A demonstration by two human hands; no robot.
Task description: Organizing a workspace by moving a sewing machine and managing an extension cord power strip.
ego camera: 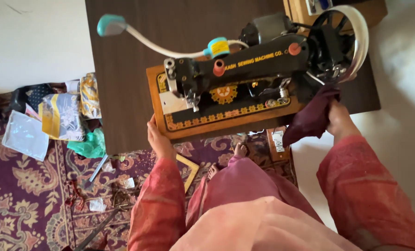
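A black sewing machine [244, 69] with gold ornament stands on a wooden base [226, 128] on a dark brown table [123, 93]. My left hand [158, 139] rests against the front left edge of the wooden base, fingers on it. My right hand [340, 118] grips a dark maroon cloth [312, 116] and presses it against the machine's right end, just below the silver handwheel [351, 37]. A flexible white lamp with a teal head [112, 24] curves over the machine.
Folded fabrics and plastic packets [61, 116] lie on the patterned maroon carpet [26, 195] at the left. A green cloth [89, 145], scraps and a wooden frame [189, 169] lie under the table's front edge. My bare feet [240, 149] show below. White floor lies to the right.
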